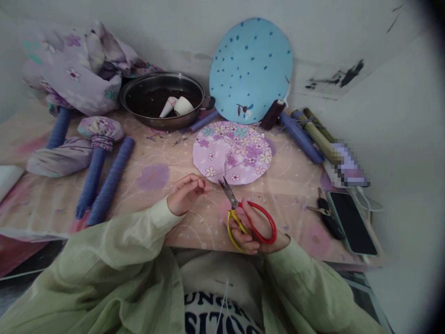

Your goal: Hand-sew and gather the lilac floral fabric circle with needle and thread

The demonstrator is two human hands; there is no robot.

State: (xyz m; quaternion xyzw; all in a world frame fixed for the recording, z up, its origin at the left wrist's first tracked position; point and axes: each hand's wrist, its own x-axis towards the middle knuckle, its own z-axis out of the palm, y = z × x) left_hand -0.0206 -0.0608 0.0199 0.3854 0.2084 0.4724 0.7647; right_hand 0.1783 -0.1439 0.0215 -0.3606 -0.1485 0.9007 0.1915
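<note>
My right hand (255,229) holds scissors (233,200) with one red and one yellow handle; the blades point up and left and are slightly apart. To their left is my left hand (188,191), its thumb and fingertips pinched on a thin thread (212,176). The thread runs over a round, purple flower-patterned fabric piece (231,153) that lies on the table just beyond both hands. Behind it, a large light-blue dotted disc (251,69) leans against the wall, with a dark thread spool (273,114) at its lower right.
A metal pan (163,99) holds white cone-shaped items. Flower-print fabric bundles (76,74) and blue wrapped rods (111,181) are at the left. Along the right lie more wrapped rods (302,137), keys (321,211) and a phone (352,222) near the table's edge (373,260).
</note>
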